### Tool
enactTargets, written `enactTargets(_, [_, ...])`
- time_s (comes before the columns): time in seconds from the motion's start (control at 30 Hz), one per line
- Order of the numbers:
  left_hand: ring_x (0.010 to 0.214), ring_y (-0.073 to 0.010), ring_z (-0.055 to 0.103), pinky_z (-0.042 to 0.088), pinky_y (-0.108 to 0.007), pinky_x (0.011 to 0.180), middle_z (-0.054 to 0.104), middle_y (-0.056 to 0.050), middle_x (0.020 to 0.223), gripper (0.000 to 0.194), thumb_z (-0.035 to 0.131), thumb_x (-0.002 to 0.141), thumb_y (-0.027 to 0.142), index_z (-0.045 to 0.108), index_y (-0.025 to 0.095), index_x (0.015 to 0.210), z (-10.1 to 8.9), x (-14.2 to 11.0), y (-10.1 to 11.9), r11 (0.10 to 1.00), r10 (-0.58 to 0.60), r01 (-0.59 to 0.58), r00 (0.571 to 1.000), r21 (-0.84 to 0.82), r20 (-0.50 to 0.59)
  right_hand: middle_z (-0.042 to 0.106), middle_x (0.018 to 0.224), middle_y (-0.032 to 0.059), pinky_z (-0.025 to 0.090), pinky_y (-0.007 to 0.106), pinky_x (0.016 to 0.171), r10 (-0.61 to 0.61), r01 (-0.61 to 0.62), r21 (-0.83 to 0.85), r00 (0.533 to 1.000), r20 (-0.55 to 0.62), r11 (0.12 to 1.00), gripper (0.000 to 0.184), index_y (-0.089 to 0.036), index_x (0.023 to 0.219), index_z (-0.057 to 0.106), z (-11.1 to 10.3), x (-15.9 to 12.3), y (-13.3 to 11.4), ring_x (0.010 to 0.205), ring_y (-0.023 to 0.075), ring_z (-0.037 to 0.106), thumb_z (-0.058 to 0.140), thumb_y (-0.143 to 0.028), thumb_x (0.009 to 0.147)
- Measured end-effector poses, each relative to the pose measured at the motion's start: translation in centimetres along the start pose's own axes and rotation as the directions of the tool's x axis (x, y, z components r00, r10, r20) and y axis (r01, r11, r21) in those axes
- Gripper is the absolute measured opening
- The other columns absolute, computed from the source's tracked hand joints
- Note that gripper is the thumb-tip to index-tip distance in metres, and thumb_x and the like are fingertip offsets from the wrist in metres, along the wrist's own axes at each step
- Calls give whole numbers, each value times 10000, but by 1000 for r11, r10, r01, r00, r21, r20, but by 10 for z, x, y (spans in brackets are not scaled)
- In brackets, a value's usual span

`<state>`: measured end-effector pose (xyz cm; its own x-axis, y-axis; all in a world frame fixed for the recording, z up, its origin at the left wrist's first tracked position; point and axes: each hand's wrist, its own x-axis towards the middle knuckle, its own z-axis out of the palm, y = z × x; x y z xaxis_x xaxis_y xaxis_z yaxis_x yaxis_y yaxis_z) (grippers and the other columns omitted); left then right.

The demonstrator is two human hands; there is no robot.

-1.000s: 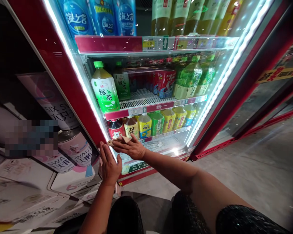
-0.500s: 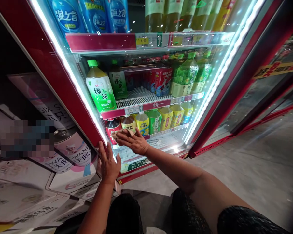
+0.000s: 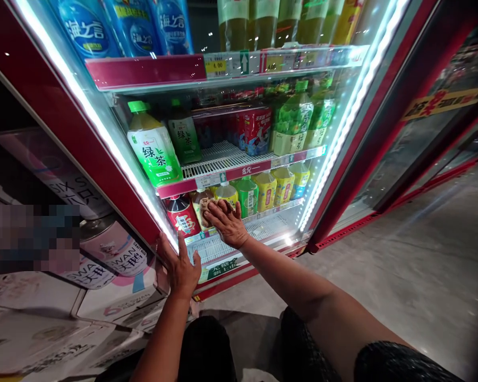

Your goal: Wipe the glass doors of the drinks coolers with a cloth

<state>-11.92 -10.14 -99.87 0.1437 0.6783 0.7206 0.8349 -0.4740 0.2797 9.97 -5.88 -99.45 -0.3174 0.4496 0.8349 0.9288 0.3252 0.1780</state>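
Note:
A crumpled tan cloth [image 3: 207,210] lies under the fingers of my right hand [image 3: 227,223], pressed against the glass door of a lit drinks fridge [image 3: 239,171]. Behind the cloth stand bottles on a lower shelf; a red-labelled bottle [image 3: 182,216] shows to its left and a green bottle [image 3: 247,197] to its right. My left hand [image 3: 183,268] rests with fingers spread at the lower left edge of the door, by the red frame and the light strip. Nothing is held in it.
Pink and white cartons [image 3: 115,302] with can pictures are stacked close on the left. Another red-framed fridge [image 3: 382,175] stands to the right. Grey floor [image 3: 390,286] lies below, and my knees are near the fridge base.
My right hand and the cloth have slid right across the glass, uncovering the red-labelled bottle. My left hand stays at the door edge. The view has shifted slightly.

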Motion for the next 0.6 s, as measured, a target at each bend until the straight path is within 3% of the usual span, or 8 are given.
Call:
enactTargets(0.17, [1596, -426, 15, 160, -626, 1269, -63, -187, 1722, 856, 651, 859, 218, 273, 190, 1626, 2, 1, 4, 996, -87, 86, 996, 12, 38, 534, 1565, -7, -190, 527, 1273, 9, -9, 5, 1000, -1, 1000, 556, -364, 1508, 493, 0, -18, 15, 1608, 177, 154, 539, -198, 979])
enactTargets(0.37, [1571, -416, 191, 162, -626, 1268, 106, -228, 1699, 862, 628, 885, 259, 226, 176, 1643, 6, 2, 13, 991, -130, 130, 989, 9, 74, 414, 1648, 61, -98, 595, 1288, 230, -229, 14, 972, -55, 973, 558, -295, 1530, 470, -2, -21, 33, 1624, 238, 38, 560, -293, 980])
enactTargets(0.53, [1579, -432, 144, 154, -641, 1263, 35, -256, 1697, 913, 637, 872, 281, 174, 136, 1646, 9, 3, 18, 994, -103, 101, 993, 35, 58, 487, 1601, 42, -60, 529, 1311, 126, -129, -12, 985, -118, 992, 446, -279, 1443, 562, -6, -34, 39, 1623, 204, 14, 538, -289, 998])
enactTargets(0.6, [1580, -435, 135, 170, -642, 1258, 34, -257, 1696, 921, 651, 861, 278, 185, 140, 1643, 10, 4, 17, 994, -104, 102, 993, 40, 60, 471, 1611, 64, -42, 520, 1314, 189, -195, -25, 971, -145, 981, 447, -248, 1451, 548, -8, -39, 48, 1622, 199, 16, 514, -281, 1007])
